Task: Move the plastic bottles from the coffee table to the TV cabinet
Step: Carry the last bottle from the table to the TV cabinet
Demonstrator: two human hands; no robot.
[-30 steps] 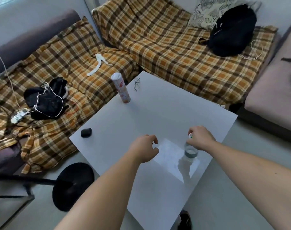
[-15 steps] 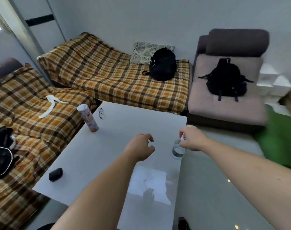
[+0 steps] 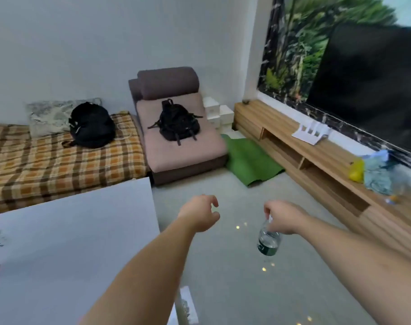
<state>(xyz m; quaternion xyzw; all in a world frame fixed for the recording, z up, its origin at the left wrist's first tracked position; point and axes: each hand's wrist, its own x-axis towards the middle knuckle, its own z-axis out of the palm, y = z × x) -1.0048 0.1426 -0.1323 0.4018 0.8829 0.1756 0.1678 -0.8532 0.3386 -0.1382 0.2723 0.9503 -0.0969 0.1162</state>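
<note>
The right hand [image 3: 285, 218] gripped a small clear plastic bottle [image 3: 269, 240] by its neck, fingers pinched around the cap end, so the body hung below the hand over bare floor [image 3: 223, 266], clear of the coffee table [image 3: 70, 231]. The bottle looked partly filled, with a dark label low on it. The left hand [image 3: 199, 213] held nothing; its fingers were loosely curled and apart, floating just off the coffee table's right edge.

Beyond the table's far side sat a plaid-covered couch [image 3: 59, 160] with a black backpack [image 3: 92, 125] on it, and beside that a pinkish floor chair [image 3: 181, 141] carrying a second black bag [image 3: 176, 123]. Well to the right of the table ran the wooden TV cabinet [image 3: 317, 156], with a white paper item [image 3: 311, 133], a yellow thing [image 3: 356, 172] and a crumpled bluish cloth [image 3: 378, 172] on its top.

The step in hand appeared to be the carry. A neck pinch lets a part-full bottle swing, so moving steadily and keeping the wrist quiet would help. The bare stretch of cabinet top between the paper and the yellow thing looked the safest landing spot; setting the base down flat before letting go should keep it upright.
</note>
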